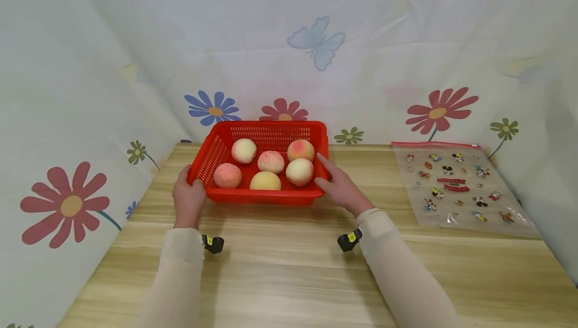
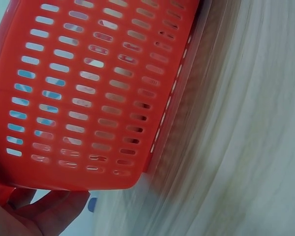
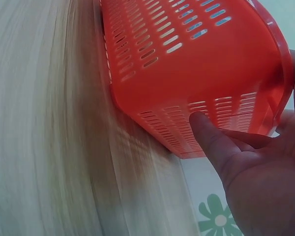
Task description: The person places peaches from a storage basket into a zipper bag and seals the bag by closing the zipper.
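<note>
Both hands on the red basket (image 1: pixel 266 195), which sits on the wooden surface (image 1: pixel 289 268) between them. Left hand (image 1: pixel 188 198) curls around the basket's near left corner, gripping the rim and wall; left wrist view shows fingers (image 2: pixel 44 209) under the corner. Right hand (image 1: pixel 342 187) lies flatter against the right wall, fingers stretched along the rim and thumb (image 3: pixel 211 137) pressed to the slotted side, more bracing than clamping. Six peaches (image 1: pixel 271 161) lie loose inside the basket, between the hands, some touching each other. Risk, as judgement: the right hand's grip looks weak, so on a lift or slide that side could slip and tip the basket; the loose fruit would roll to one side and could spill over the low rim. An uneven pull from the tighter left hand could also swing the basket round. Off to the right of the right hand, well apart, lies a clear zip bag (image 1: pixel 456 187) with cartoon mouse stickers; red lettering in its middle is too small to read. No other writing is visible.
</note>
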### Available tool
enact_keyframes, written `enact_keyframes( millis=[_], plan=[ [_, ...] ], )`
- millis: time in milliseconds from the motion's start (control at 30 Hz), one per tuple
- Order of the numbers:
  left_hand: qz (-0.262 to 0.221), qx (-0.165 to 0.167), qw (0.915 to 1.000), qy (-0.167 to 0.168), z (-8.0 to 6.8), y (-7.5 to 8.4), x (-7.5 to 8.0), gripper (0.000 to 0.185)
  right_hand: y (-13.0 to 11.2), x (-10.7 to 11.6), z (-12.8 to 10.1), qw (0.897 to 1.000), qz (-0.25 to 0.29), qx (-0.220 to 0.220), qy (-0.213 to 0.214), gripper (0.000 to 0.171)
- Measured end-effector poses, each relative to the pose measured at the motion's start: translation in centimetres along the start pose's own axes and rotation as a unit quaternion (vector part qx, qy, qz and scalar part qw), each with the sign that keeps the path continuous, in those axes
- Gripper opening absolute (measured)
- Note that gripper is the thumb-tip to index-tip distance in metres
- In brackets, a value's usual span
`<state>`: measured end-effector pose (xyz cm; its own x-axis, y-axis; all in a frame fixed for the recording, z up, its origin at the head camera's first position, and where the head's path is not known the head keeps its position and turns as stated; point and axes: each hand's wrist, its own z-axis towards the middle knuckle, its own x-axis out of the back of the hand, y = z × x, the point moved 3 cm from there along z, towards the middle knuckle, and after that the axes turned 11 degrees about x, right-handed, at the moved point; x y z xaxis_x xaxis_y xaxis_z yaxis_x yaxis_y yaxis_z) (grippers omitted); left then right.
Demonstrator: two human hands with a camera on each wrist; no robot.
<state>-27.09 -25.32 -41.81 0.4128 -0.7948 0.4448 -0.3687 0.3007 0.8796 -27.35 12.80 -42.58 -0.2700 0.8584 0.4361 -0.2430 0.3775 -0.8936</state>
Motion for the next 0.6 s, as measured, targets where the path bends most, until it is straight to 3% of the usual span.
enact_keyframes(
  millis=[600],
  plan=[
    [0.004,-0.022,0.9997,-0.004,-1.2,1.1,-2.4,0.057,1.0,2.4,-1.0,1.0,0.013,0.009,0.008,0.066]
  ],
)
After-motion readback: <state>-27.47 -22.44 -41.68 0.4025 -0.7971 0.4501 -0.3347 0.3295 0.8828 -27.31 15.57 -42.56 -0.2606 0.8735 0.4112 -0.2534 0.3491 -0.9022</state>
